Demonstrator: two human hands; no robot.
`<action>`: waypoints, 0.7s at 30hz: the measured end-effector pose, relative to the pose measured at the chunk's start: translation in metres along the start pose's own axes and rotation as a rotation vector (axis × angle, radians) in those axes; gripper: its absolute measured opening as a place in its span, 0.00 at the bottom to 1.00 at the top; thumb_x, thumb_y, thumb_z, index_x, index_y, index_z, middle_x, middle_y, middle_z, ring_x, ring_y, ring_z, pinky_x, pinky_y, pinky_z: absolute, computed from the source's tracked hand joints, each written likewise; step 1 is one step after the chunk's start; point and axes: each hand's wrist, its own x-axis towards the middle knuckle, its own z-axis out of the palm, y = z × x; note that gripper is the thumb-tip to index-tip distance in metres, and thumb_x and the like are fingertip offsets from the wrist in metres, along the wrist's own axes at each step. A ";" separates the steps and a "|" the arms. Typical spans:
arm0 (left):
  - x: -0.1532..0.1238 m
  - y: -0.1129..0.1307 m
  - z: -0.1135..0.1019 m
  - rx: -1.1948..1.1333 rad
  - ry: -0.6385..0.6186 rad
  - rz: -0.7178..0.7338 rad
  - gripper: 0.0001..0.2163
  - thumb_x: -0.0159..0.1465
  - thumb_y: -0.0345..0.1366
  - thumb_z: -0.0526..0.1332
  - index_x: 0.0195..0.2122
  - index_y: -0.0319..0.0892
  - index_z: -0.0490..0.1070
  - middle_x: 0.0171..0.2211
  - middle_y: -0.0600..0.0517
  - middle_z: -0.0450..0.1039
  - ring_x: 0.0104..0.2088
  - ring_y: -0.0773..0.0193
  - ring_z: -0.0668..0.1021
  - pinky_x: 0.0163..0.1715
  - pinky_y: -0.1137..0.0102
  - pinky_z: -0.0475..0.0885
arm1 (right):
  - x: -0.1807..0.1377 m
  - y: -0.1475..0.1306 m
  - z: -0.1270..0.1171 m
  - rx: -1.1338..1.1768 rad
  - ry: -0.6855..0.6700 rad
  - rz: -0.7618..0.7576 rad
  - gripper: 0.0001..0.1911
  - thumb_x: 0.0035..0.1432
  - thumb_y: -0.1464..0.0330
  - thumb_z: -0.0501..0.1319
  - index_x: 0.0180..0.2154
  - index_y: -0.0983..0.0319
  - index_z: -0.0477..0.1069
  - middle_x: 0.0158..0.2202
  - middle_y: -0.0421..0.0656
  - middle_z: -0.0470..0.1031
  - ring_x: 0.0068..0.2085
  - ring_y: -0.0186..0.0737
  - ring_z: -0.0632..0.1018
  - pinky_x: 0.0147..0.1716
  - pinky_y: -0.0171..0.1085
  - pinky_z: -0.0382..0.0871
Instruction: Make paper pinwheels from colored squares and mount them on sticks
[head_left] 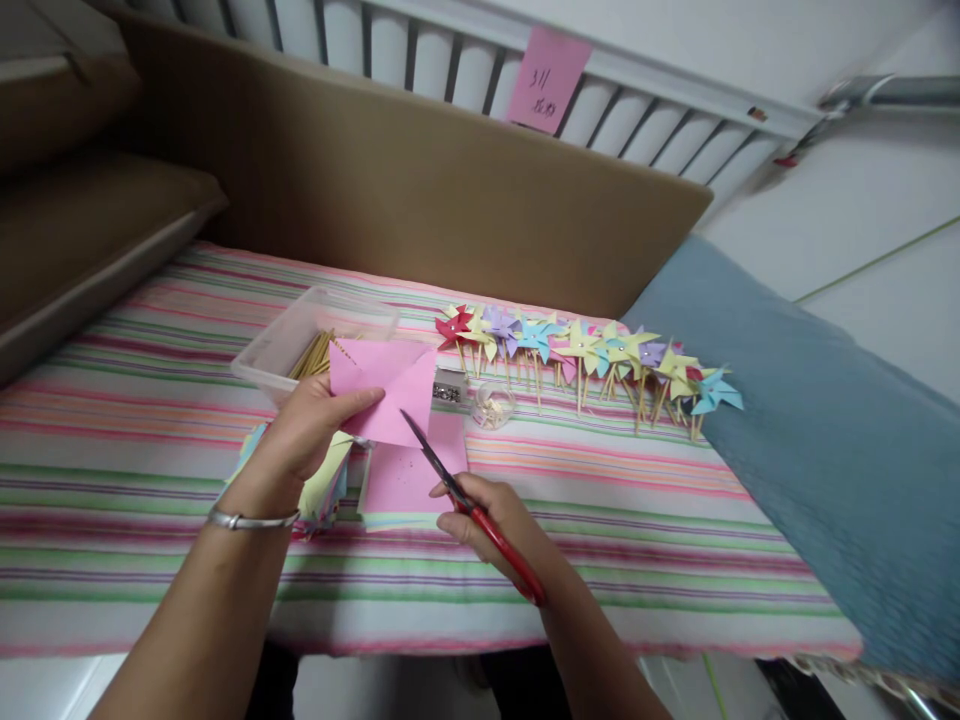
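Observation:
Between the thumb and fingers of my left hand point(307, 425) is a square of pink paper point(401, 375), raised above the table. Cuts run in from its corners. My right hand point(491, 515) grips red-handled scissors point(504, 548); the dark blades look closed, their tip close to the paper's lower right part. Whether the tip touches the paper I cannot tell. Under the held sheet lies a stack of pink paper squares point(416, 480). Below my left wrist sits a pile of coloured paper pieces point(326, 480), partly covered by the hand.
A clear plastic box point(262, 362) holds wooden sticks point(319, 352). A small box of metal bits point(450, 388) and a round clear dish point(493, 408) stand right of the paper. Finished paper pinwheels point(581, 345) line the back right of the striped cloth point(600, 570). Behind stands a cardboard panel point(420, 180).

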 end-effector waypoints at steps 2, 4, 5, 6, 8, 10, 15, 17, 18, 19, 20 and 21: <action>0.000 0.000 0.001 0.006 -0.014 0.007 0.14 0.49 0.36 0.69 0.37 0.38 0.78 0.33 0.47 0.79 0.31 0.60 0.77 0.30 0.70 0.71 | 0.000 0.000 0.000 0.001 0.005 -0.002 0.15 0.53 0.62 0.62 0.42 0.61 0.72 0.24 0.35 0.62 0.24 0.28 0.61 0.24 0.29 0.57; 0.000 0.000 0.002 0.010 -0.030 0.009 0.15 0.49 0.37 0.69 0.37 0.38 0.78 0.34 0.47 0.79 0.33 0.58 0.78 0.32 0.69 0.71 | 0.000 0.000 0.001 -0.006 0.011 -0.001 0.16 0.53 0.61 0.62 0.42 0.62 0.72 0.24 0.35 0.61 0.24 0.28 0.61 0.24 0.30 0.57; 0.000 0.000 0.002 0.010 -0.034 0.006 0.15 0.48 0.37 0.69 0.37 0.38 0.78 0.34 0.47 0.79 0.34 0.58 0.78 0.33 0.69 0.71 | 0.000 -0.001 0.001 -0.009 0.012 0.002 0.16 0.53 0.61 0.62 0.42 0.62 0.72 0.23 0.35 0.61 0.24 0.28 0.61 0.24 0.30 0.57; 0.000 0.000 0.003 0.008 -0.035 0.003 0.15 0.48 0.37 0.70 0.37 0.39 0.78 0.33 0.48 0.79 0.34 0.58 0.78 0.33 0.69 0.71 | 0.000 -0.001 0.001 -0.010 0.012 0.006 0.16 0.53 0.60 0.62 0.42 0.62 0.72 0.23 0.35 0.60 0.24 0.28 0.61 0.23 0.30 0.57; 0.000 0.000 0.003 0.004 -0.034 -0.005 0.15 0.47 0.38 0.70 0.36 0.39 0.78 0.32 0.48 0.80 0.33 0.58 0.78 0.32 0.69 0.71 | 0.000 -0.002 0.001 -0.010 0.009 0.014 0.16 0.53 0.60 0.62 0.42 0.62 0.71 0.23 0.34 0.60 0.24 0.28 0.60 0.23 0.30 0.56; 0.000 0.000 0.003 0.000 -0.030 -0.012 0.15 0.46 0.38 0.71 0.35 0.39 0.79 0.32 0.48 0.80 0.32 0.58 0.78 0.31 0.69 0.71 | -0.001 -0.003 0.001 -0.003 0.008 0.020 0.16 0.53 0.60 0.62 0.42 0.62 0.71 0.23 0.35 0.60 0.24 0.29 0.60 0.23 0.30 0.56; -0.001 0.000 0.003 0.007 -0.029 -0.011 0.15 0.46 0.38 0.71 0.35 0.39 0.79 0.33 0.47 0.80 0.33 0.57 0.78 0.31 0.69 0.71 | -0.001 -0.004 0.001 0.026 0.011 0.024 0.16 0.53 0.60 0.62 0.42 0.62 0.71 0.23 0.35 0.62 0.24 0.29 0.62 0.24 0.30 0.58; -0.001 0.000 0.003 0.006 -0.035 -0.001 0.15 0.47 0.37 0.70 0.36 0.39 0.78 0.33 0.47 0.80 0.33 0.57 0.78 0.32 0.69 0.71 | -0.001 -0.005 0.001 0.032 0.008 0.027 0.16 0.53 0.61 0.62 0.42 0.63 0.72 0.24 0.36 0.63 0.24 0.29 0.62 0.24 0.30 0.58; -0.001 0.000 0.003 0.001 -0.039 0.002 0.14 0.47 0.37 0.70 0.36 0.39 0.78 0.33 0.47 0.80 0.34 0.57 0.78 0.32 0.69 0.71 | -0.001 -0.005 0.001 0.031 0.008 0.032 0.16 0.53 0.61 0.62 0.42 0.63 0.72 0.24 0.36 0.63 0.24 0.29 0.63 0.24 0.30 0.58; -0.001 0.000 0.003 -0.006 -0.043 0.002 0.14 0.47 0.37 0.70 0.36 0.39 0.78 0.34 0.47 0.80 0.34 0.57 0.78 0.32 0.69 0.71 | 0.000 -0.006 0.001 0.028 0.008 0.037 0.16 0.53 0.61 0.62 0.42 0.63 0.72 0.24 0.36 0.63 0.24 0.29 0.63 0.24 0.30 0.58; -0.001 0.000 0.003 -0.013 -0.043 0.002 0.14 0.47 0.36 0.70 0.36 0.39 0.78 0.34 0.47 0.80 0.34 0.57 0.78 0.32 0.69 0.71 | 0.000 -0.006 0.001 0.024 0.008 0.042 0.16 0.53 0.60 0.62 0.42 0.63 0.72 0.23 0.36 0.63 0.24 0.29 0.63 0.24 0.30 0.58; -0.001 0.000 0.003 -0.018 -0.041 0.001 0.14 0.47 0.36 0.70 0.36 0.40 0.78 0.34 0.47 0.80 0.33 0.58 0.78 0.32 0.69 0.71 | 0.000 -0.006 0.002 0.020 0.009 0.044 0.17 0.53 0.60 0.62 0.42 0.63 0.72 0.23 0.35 0.63 0.24 0.29 0.63 0.24 0.30 0.58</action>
